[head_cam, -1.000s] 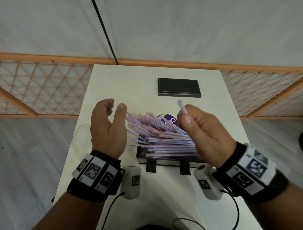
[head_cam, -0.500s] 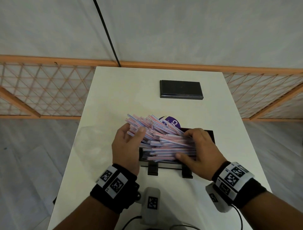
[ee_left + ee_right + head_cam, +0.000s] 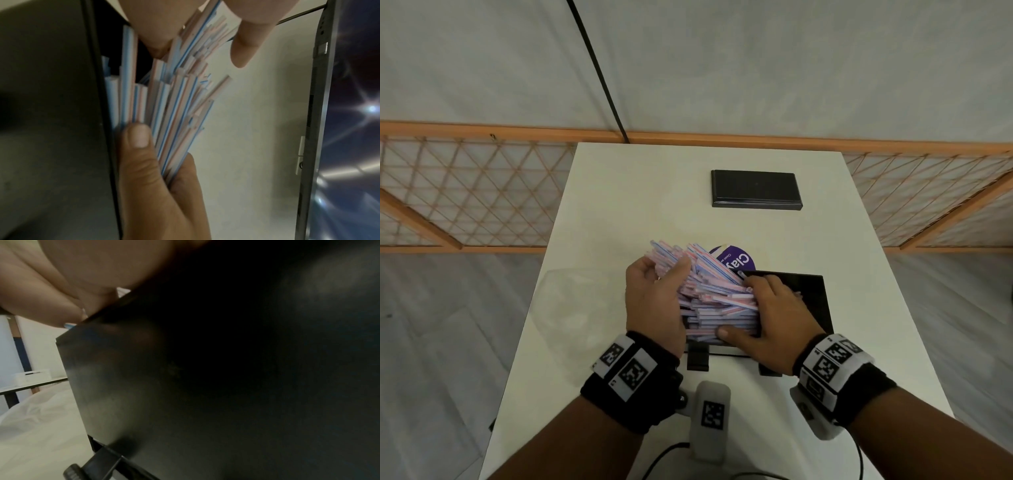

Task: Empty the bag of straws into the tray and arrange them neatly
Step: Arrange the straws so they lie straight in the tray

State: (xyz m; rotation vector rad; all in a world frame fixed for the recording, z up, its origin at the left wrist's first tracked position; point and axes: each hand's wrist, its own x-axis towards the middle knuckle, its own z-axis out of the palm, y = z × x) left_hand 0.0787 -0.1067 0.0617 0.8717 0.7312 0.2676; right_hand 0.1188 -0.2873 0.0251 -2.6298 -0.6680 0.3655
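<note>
The left hand point(image 3: 654, 301) curls around the left ends of the straws point(image 3: 714, 298), which lie heaped between both hands in the black tray point(image 3: 813, 301); the right hand point(image 3: 774, 318) clasps their right ends, thumb beneath.

Straws point(image 3: 717, 301) at frame centre look like smooth plastic, white with thin pink and blue stripes; the tray point(image 3: 813, 298) is matt black; the table point(image 3: 640, 205) is smooth, pale, matt; wristbands point(image 3: 631, 383) look like black cloth.
</note>
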